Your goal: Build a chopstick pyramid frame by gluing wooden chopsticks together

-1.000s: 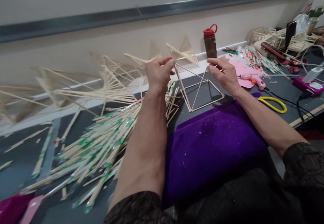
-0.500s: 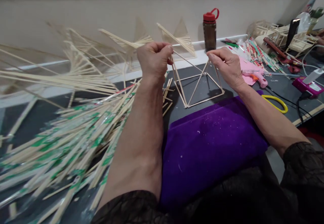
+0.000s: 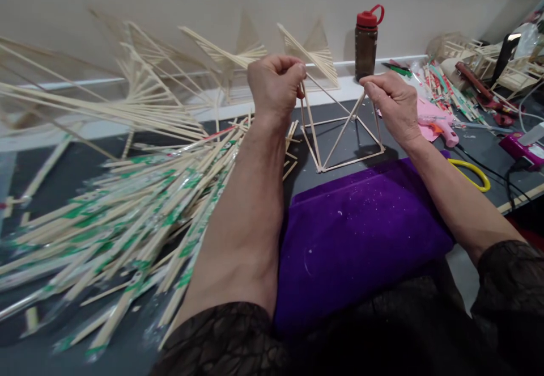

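Note:
A frame of thin wooden sticks (image 3: pixel 355 161) stands on the dark table, with a four-sided base and sticks rising to two upper corners. My left hand (image 3: pixel 276 84) pinches the upper left corner, where slanting sticks meet. At the upper right corner, my right hand (image 3: pixel 393 102) closes thumb and fingers on the stick ends. Both fingertips partly hide the joints they hold. Beside my left forearm lies a large heap of chopsticks (image 3: pixel 165 217), many in clear and green wrappers. Folded purple cloth (image 3: pixel 361 234) lies in front of the frame.
Finished-looking twisted stick structures (image 3: pixel 157 98) line the wall. A brown bottle with a red lid (image 3: pixel 366 44) stands behind the frame. To the right are a pink glue gun (image 3: pixel 440 123), yellow scissor handles (image 3: pixel 471 173), a purple power block (image 3: pixel 521 150), cables and red wrappers (image 3: pixel 450 87).
The camera view has shifted, so the scene sits slightly further right and higher. Both hands keep their pinch on the frame's upper corners, and the frame stays in place on the table.

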Available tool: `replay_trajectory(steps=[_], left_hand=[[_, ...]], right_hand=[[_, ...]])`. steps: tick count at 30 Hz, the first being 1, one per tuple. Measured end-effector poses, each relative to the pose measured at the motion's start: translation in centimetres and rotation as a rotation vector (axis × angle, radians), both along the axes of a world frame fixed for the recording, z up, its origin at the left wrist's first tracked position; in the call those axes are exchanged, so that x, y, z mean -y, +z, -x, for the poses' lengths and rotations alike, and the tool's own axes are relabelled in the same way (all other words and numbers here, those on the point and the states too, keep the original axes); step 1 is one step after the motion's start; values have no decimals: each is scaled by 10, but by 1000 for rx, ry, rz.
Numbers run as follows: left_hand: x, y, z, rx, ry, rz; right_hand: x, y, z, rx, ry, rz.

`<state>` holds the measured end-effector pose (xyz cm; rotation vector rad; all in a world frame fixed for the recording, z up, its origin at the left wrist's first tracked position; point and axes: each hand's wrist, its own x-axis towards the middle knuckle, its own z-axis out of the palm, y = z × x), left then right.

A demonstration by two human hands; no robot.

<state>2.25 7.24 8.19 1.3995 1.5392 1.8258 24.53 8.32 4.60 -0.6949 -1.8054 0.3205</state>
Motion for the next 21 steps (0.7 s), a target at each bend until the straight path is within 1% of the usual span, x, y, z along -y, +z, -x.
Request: replay_trajectory(steps=[6, 11, 21], left_hand=[[7, 1, -3, 20, -12, -11], [8, 2, -5, 13, 12, 14], [9, 4, -8, -16, 43, 33]], right_hand=[[4, 2, 3, 20, -34, 24], [5, 3, 5, 19, -60, 20], [8, 5, 6, 14, -44, 40]])
